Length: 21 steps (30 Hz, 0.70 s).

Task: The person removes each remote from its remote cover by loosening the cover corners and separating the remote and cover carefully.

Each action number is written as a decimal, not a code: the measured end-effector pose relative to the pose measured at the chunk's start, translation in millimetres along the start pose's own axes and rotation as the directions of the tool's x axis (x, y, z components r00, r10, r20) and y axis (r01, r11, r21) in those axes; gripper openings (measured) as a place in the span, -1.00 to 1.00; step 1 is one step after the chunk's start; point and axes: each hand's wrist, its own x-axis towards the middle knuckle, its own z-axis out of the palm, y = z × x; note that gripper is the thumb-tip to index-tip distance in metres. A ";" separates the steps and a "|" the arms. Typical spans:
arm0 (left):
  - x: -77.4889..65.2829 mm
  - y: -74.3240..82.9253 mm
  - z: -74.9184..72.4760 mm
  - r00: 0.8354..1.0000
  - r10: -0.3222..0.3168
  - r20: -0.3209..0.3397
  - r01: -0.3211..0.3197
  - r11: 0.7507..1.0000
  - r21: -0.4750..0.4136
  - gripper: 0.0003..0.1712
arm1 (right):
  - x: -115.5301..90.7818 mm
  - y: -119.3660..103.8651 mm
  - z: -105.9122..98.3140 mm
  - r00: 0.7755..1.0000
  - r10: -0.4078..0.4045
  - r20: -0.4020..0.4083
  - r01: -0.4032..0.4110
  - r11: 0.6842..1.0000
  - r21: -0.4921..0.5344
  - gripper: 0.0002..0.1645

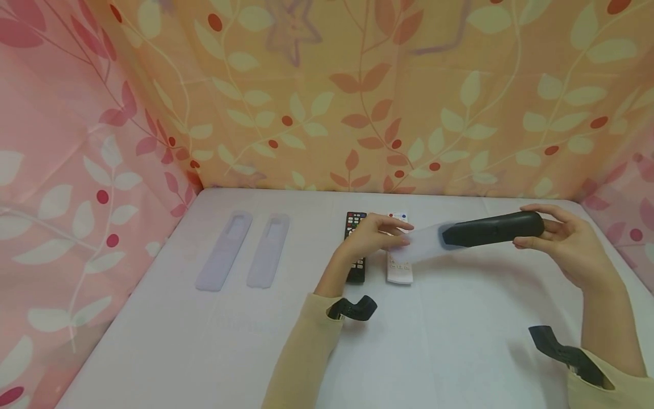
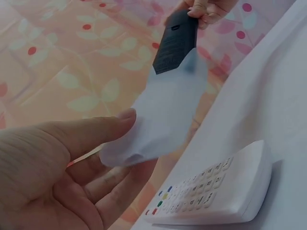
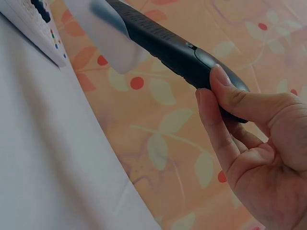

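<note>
Between thumb and fingers, my left hand [image 1: 375,236] pinches the closed end of a translucent silicone remote cover [image 2: 165,112]. My right hand [image 1: 567,241] grips one end of a black remote control [image 1: 493,228], and the remote's other end sits inside the mouth of the cover. Most of the remote is outside the cover. Both are held up above the table. Below my left hand lie a white remote control [image 1: 399,275] and a black remote with coloured buttons [image 1: 356,274], each partly hidden by the hand or cover.
Two more translucent remote covers, one longer [image 1: 223,253] and one shorter [image 1: 268,253], lie flat on the left of the white table [image 1: 168,341]. A patterned orange curtain [image 1: 306,96] hangs behind the table's far edge, with pink cloth [image 1: 61,170] along the left side.
</note>
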 end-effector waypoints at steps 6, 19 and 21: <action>1.7 0.9 10.8 1.000 -0.006 -0.004 0.006 1.000 0.011 -0.65 | 1.7 -2.2 9.7 0.997 -0.077 0.024 0.077 0.997 0.010 -0.24; 6.9 -0.1 26.2 0.998 0.040 -0.056 -0.037 0.998 0.057 -0.68 | 7.4 0.1 17.5 0.955 -0.230 0.185 0.210 0.970 0.120 -0.23; 7.0 0.0 26.8 0.997 0.044 -0.060 -0.041 0.998 0.053 -0.69 | 8.0 0.5 18.6 0.956 -0.231 0.180 0.211 0.969 0.128 -0.25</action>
